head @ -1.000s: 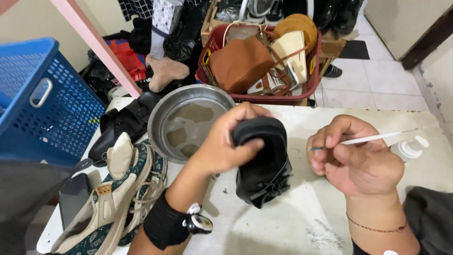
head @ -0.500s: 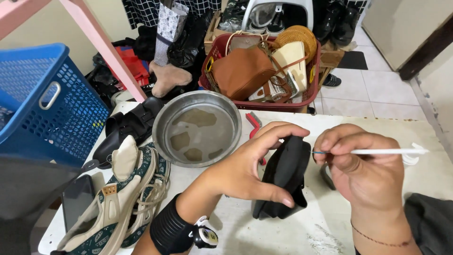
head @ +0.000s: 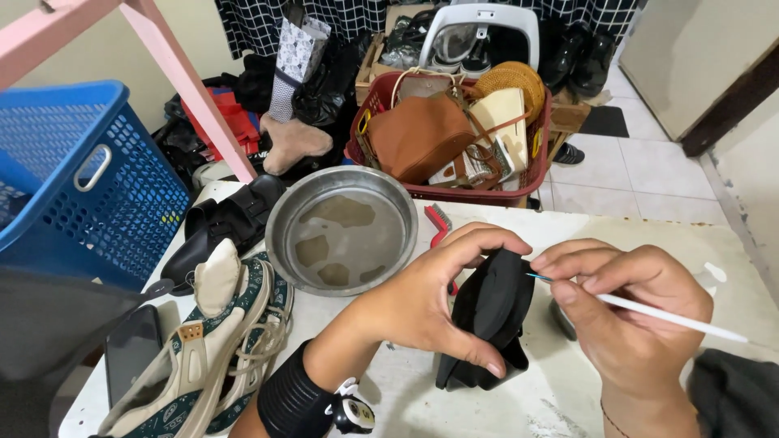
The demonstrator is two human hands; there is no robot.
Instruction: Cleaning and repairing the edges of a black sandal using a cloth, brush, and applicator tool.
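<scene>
My left hand (head: 426, 300) grips a black shoe (head: 487, 312) above the white table (head: 673, 235), holding it upright with fingers wrapped around its upper part. My right hand (head: 629, 312) pinches a thin white stick (head: 673, 318), a small brush or applicator, whose tip touches the shoe's right edge. A black wristband and a watch sit on my left wrist (head: 312, 401).
A round metal basin (head: 341, 231) holding a little water stands left of the hands, a red brush (head: 438, 221) beside it. Sneakers (head: 207, 349), black sandals (head: 219, 227) and a phone (head: 130, 365) lie at the left. A blue basket (head: 81, 186) and a red basket of bags (head: 454, 138) stand behind.
The shoe has been turned and shifted right in my left hand. My right hand has brought the stick's tip in against the shoe's edge.
</scene>
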